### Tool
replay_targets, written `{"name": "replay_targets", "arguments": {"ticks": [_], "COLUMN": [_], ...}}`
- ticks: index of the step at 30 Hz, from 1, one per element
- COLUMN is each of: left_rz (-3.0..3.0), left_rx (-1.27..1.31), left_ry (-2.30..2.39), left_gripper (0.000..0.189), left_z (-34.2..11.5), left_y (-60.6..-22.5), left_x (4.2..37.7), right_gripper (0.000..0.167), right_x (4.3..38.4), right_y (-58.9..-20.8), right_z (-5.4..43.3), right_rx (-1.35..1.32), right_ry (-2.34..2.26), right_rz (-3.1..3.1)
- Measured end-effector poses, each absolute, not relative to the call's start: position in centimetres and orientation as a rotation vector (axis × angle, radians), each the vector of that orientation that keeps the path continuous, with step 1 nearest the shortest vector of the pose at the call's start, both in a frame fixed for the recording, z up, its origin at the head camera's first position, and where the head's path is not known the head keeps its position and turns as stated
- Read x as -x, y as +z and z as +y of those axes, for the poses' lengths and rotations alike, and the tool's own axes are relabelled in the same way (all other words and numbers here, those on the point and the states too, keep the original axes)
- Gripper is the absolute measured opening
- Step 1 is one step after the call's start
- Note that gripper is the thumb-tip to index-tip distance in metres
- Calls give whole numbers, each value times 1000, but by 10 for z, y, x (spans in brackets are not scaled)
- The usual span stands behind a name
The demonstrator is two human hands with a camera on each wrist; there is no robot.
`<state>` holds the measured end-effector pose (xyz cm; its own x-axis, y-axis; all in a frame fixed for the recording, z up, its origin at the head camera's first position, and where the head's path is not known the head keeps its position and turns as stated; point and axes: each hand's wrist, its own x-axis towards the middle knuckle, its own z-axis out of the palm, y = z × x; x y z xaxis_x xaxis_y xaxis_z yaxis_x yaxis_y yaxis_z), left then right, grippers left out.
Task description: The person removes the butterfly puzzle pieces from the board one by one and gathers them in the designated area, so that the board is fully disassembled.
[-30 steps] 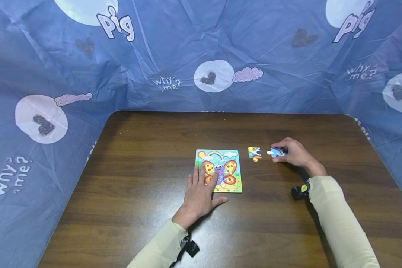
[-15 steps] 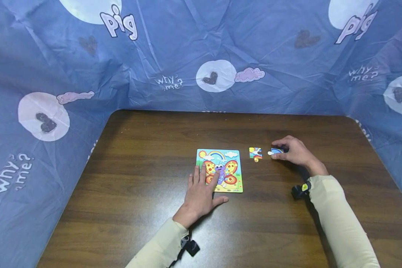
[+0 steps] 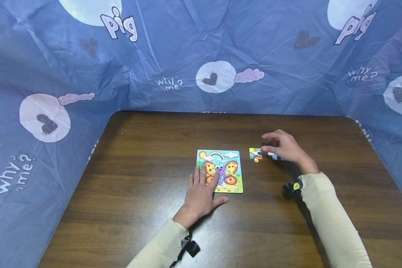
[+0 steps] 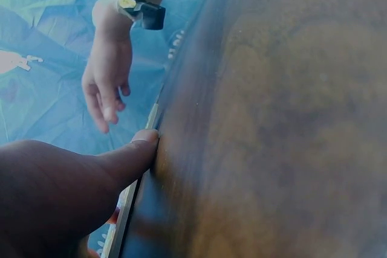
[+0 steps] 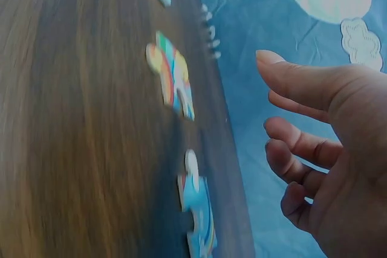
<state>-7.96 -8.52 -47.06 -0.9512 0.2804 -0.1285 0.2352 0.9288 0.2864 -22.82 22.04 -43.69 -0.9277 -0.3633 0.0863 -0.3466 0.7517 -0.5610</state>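
A square jigsaw board (image 3: 232,155) with a butterfly picture lies mid-table. My left hand (image 3: 197,201) rests flat across its lower left part, fingers spread, and covers some of the picture. To the right of the board lies a loose jigsaw piece (image 3: 254,152) with a yellow sun. A blue jigsaw piece (image 3: 274,156) with a rainbow arc lies farther right, partly hidden by my right hand (image 3: 286,147). That hand hovers above the two pieces with loosely bent fingers. In the right wrist view, nothing sits between its thumb (image 5: 290,80) and fingers.
The brown wooden table (image 3: 137,204) has rounded far corners. Blue printed cloth (image 3: 174,44) hangs behind it and along both sides. A small black camera is strapped at each wrist, over the pale sleeves (image 3: 331,212).
My right hand has let go of the blue jigsaw piece, lifted and moved left toward the sun piece. The blue piece stays on the table. My left hand keeps its place on the board.
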Motion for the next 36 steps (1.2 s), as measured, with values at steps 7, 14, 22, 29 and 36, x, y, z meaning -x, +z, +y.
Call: {"name": "replay_targets", "arguments": {"ticks": [7, 14, 22, 29, 36], "left_rz": [2922, 2915, 2914, 2905, 2907], "left_rx": [-393, -389, -391, -385, -387], "left_ry": [392, 396, 399, 391, 375], "left_gripper": [88, 88, 88, 88, 88], "left_z": [-85, -84, -84, -84, -85], "left_y": [-472, -473, -473, -473, -472], "left_x": [80, 80, 80, 80, 81], "right_gripper": [43, 44, 45, 45, 45], "right_x": [228, 228, 225, 220, 215], "right_y": [-434, -436, -439, -443, -449], "right_z": [201, 182, 156, 135, 118], "right_rx": [606, 635, 636, 713, 761], "right_ry": [-971, -978, -1005, -1013, -1060], "right_rz": [2879, 2836, 2751, 2726, 2689]}}
